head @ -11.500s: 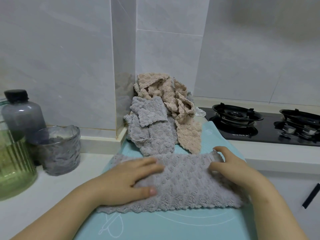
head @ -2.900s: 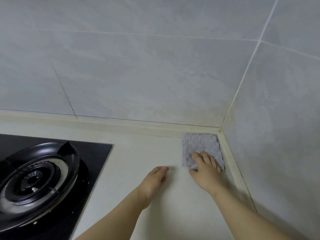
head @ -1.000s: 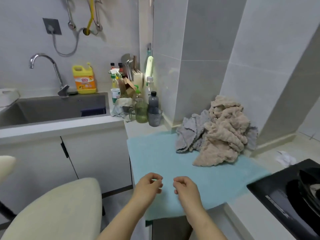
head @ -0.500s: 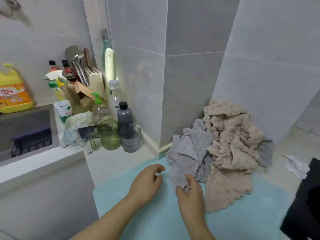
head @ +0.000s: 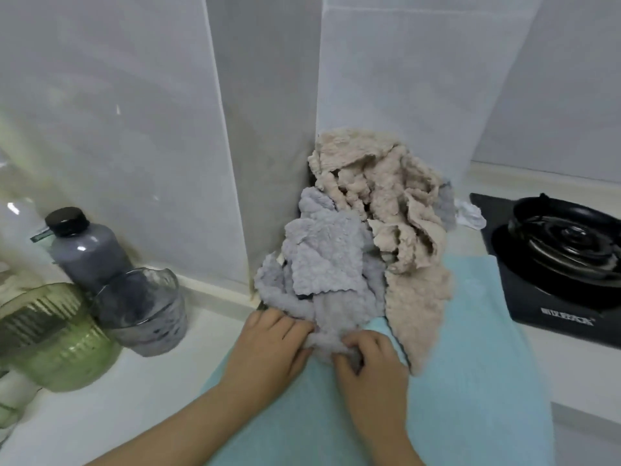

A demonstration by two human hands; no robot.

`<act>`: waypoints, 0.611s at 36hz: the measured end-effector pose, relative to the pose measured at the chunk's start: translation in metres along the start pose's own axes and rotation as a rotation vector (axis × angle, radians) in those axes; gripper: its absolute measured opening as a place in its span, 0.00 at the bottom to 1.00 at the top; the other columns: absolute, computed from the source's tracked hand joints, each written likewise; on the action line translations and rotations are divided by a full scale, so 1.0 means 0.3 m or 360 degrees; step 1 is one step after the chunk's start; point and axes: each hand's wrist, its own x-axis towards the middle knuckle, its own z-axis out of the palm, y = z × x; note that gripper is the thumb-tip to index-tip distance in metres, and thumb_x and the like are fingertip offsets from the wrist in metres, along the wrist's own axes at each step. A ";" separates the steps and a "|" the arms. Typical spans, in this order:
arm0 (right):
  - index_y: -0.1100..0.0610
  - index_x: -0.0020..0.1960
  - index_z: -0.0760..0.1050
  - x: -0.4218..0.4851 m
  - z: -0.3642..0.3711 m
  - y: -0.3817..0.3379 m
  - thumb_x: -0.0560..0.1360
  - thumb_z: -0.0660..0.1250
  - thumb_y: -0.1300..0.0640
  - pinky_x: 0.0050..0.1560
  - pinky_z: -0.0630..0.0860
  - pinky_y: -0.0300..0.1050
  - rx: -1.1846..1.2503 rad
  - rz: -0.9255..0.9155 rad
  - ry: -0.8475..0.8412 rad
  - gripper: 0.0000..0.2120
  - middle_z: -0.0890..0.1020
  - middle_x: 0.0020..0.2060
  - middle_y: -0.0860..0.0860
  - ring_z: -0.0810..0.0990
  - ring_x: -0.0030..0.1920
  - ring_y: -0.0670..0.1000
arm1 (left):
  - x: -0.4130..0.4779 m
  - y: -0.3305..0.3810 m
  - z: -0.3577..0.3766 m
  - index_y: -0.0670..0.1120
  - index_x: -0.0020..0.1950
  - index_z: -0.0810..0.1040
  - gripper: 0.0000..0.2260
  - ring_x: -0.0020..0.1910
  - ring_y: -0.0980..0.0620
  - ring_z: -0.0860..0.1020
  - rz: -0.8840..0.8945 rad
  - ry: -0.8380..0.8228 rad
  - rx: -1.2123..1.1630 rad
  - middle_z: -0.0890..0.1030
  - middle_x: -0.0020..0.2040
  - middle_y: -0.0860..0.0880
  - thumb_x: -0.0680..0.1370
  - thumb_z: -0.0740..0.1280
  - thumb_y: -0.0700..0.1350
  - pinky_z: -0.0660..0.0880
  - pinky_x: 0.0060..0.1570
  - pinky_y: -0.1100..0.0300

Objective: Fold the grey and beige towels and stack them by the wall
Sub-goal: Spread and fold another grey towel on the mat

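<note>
Tabletop [head: 151,381] back corner: left grip [head: 268,351] and right grip [head: 369,361], empty a second ago, now pinch a grey towel [head: 322,267] by its near edge, likely starting another fold.

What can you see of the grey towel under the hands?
The grey towel is a fluffy, nubby cloth with wavy edges, crumpled and unfolded. It lies partly on the blue mat at the wall corner, against the beige towels. Its near end is bunched: the right hand grips it with curled fingers, and the left hand touches it, grip unclear. I cannot tell whether the grey heap is one towel or several.
</note>
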 end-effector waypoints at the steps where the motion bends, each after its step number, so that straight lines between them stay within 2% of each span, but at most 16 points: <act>1: 0.46 0.34 0.71 -0.005 0.003 0.005 0.62 0.59 0.48 0.32 0.71 0.45 0.0027 -0.0038 0.0031 0.05 0.75 0.36 0.43 0.76 0.33 0.48 | -0.007 -0.005 0.003 0.50 0.42 0.79 0.09 0.41 0.50 0.69 0.0047 0.0066 0.0011 0.79 0.34 0.52 0.72 0.61 0.52 0.63 0.41 0.58; 3: 0.44 0.34 0.66 -0.017 0.011 0.017 0.61 0.55 0.47 0.38 0.69 0.44 0.0132 -0.0015 0.0020 0.03 0.71 0.36 0.40 0.71 0.37 0.45 | -0.016 -0.005 -0.001 0.48 0.39 0.80 0.10 0.43 0.50 0.69 0.0119 0.0201 0.0032 0.78 0.34 0.52 0.72 0.61 0.51 0.64 0.43 0.58; 6: 0.47 0.34 0.65 -0.036 0.015 0.019 0.60 0.53 0.46 0.41 0.61 0.41 0.0224 -0.0083 0.0049 0.07 0.73 0.38 0.44 0.69 0.43 0.48 | -0.022 0.012 -0.024 0.46 0.39 0.79 0.09 0.46 0.48 0.70 0.0153 0.0355 -0.0012 0.79 0.37 0.50 0.71 0.62 0.50 0.64 0.47 0.57; 10: 0.50 0.35 0.67 -0.054 -0.004 -0.013 0.61 0.59 0.52 0.49 0.66 0.46 0.0288 -0.0021 0.0055 0.04 0.78 0.43 0.47 0.69 0.49 0.48 | -0.032 0.015 -0.035 0.43 0.39 0.75 0.10 0.47 0.47 0.71 0.0183 0.0290 -0.0152 0.79 0.41 0.46 0.69 0.62 0.50 0.64 0.48 0.57; 12: 0.50 0.34 0.66 -0.069 -0.020 -0.030 0.63 0.61 0.54 0.46 0.70 0.47 0.0366 -0.0010 0.0074 0.03 0.79 0.41 0.50 0.73 0.47 0.49 | -0.041 0.010 -0.036 0.44 0.41 0.74 0.10 0.44 0.45 0.74 0.0190 0.0171 -0.0187 0.77 0.40 0.46 0.68 0.63 0.50 0.63 0.47 0.57; 14: 0.53 0.35 0.66 -0.088 -0.043 -0.046 0.69 0.64 0.59 0.37 0.67 0.38 0.0408 0.0008 0.0096 0.08 0.75 0.34 0.48 0.71 0.36 0.42 | -0.050 0.005 -0.036 0.44 0.45 0.75 0.11 0.42 0.44 0.77 0.0158 0.0102 -0.0216 0.78 0.41 0.46 0.66 0.67 0.48 0.62 0.47 0.57; 16: 0.57 0.37 0.66 -0.103 -0.067 -0.058 0.71 0.63 0.65 0.30 0.63 0.33 0.0446 0.0033 0.0149 0.08 0.70 0.30 0.48 0.67 0.28 0.40 | -0.057 0.002 -0.044 0.43 0.53 0.76 0.15 0.49 0.43 0.77 0.0103 0.0052 -0.0302 0.79 0.49 0.44 0.68 0.68 0.42 0.64 0.51 0.57; 17: 0.59 0.37 0.66 -0.111 -0.079 -0.064 0.71 0.63 0.66 0.29 0.62 0.34 0.0488 0.0051 0.0172 0.07 0.69 0.30 0.49 0.66 0.27 0.41 | -0.061 0.003 -0.050 0.42 0.57 0.75 0.15 0.53 0.42 0.75 0.0046 0.0032 -0.0362 0.78 0.53 0.43 0.71 0.66 0.39 0.65 0.52 0.56; 19: 0.59 0.36 0.67 -0.122 -0.094 -0.074 0.70 0.63 0.69 0.32 0.63 0.40 0.0596 0.0068 0.0198 0.09 0.70 0.29 0.50 0.67 0.30 0.46 | -0.061 0.001 -0.051 0.42 0.59 0.73 0.12 0.58 0.43 0.72 -0.0133 -0.0031 -0.0425 0.76 0.58 0.42 0.76 0.60 0.37 0.66 0.54 0.54; 21: 0.59 0.35 0.68 -0.133 -0.098 -0.084 0.69 0.63 0.71 0.34 0.63 0.44 0.0606 0.0072 0.0179 0.10 0.71 0.29 0.51 0.67 0.31 0.50 | -0.064 0.009 -0.069 0.41 0.56 0.73 0.10 0.56 0.43 0.72 -0.0250 -0.0059 -0.0400 0.76 0.56 0.42 0.76 0.57 0.36 0.68 0.52 0.52; 22: 0.59 0.35 0.68 -0.134 -0.094 -0.081 0.69 0.63 0.71 0.35 0.63 0.44 0.0588 0.0078 0.0162 0.10 0.71 0.30 0.51 0.68 0.32 0.51 | -0.068 0.013 -0.083 0.41 0.53 0.73 0.09 0.53 0.42 0.74 -0.0261 -0.0034 -0.0371 0.77 0.53 0.41 0.75 0.58 0.35 0.68 0.47 0.53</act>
